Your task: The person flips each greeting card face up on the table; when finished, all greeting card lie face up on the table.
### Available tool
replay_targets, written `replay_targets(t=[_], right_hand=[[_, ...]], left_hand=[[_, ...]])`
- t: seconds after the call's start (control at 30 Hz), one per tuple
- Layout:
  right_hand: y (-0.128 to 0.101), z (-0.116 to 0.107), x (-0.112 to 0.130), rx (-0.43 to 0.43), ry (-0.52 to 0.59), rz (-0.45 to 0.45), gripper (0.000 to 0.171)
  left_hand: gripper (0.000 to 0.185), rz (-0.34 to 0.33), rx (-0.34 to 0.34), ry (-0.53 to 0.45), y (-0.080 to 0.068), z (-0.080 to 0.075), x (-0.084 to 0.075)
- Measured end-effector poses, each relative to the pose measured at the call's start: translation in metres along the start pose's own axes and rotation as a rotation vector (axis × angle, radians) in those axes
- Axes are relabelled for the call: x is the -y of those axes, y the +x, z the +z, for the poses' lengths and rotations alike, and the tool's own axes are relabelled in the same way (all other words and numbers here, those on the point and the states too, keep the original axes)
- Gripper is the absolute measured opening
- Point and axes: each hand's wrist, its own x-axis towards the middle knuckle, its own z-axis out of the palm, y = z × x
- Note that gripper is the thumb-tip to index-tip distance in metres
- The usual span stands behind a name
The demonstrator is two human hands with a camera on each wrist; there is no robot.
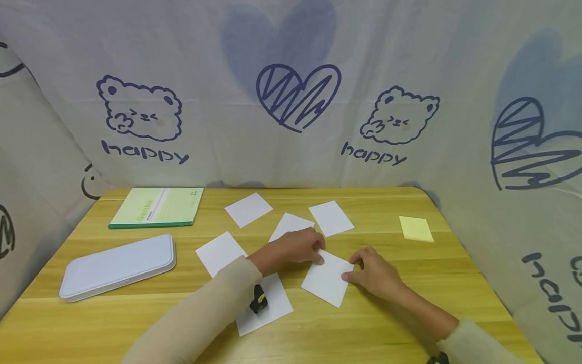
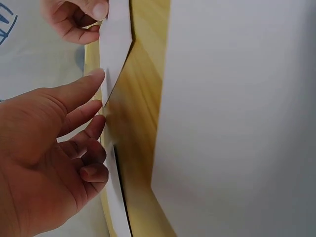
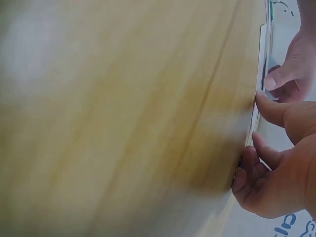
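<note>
A white square sheet of paper lies at an angle between the two hands near the table's middle. My left hand pinches its upper left corner, the thumb on top. At the right corner, my right hand pinches the edge between thumb and forefinger. Seen from the left wrist, the left hand has its thumb and forefinger at the paper's corner, other fingers loosely bent. In the right wrist view the sheet shows only edge-on beside the right hand.
Several more white squares lie around, among them one at the back, one behind the hands and one under the left sleeve. A pale case and green notebook are left; yellow sticky notes right. A printed cloth hangs behind.
</note>
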Motion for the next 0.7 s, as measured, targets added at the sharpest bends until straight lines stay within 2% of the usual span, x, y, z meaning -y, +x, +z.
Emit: replay_targets(t=[0.2, 0.4, 0.57, 0.7], right_hand=[[0.000, 0.001, -0.001, -0.013, 0.016, 0.024, 0.045], [0.001, 0.000, -0.001, -0.029, 0.030, 0.027, 0.043], [0.003, -0.004, -0.004, -0.035, 0.093, 0.006, 0.042], [0.005, -0.010, -0.007, -0.055, 0.201, -0.051, 0.039]], left_hand=[[0.026, 0.018, 0.005, -0.017, 0.003, -0.002, 0.002], [0.011, 0.002, -0.032, -0.106, 0.002, -0.005, 0.000], [0.010, -0.003, -0.086, -0.284, -0.003, -0.008, 0.001], [0.012, 0.006, -0.091, -0.508, -0.011, -0.014, 0.002]])
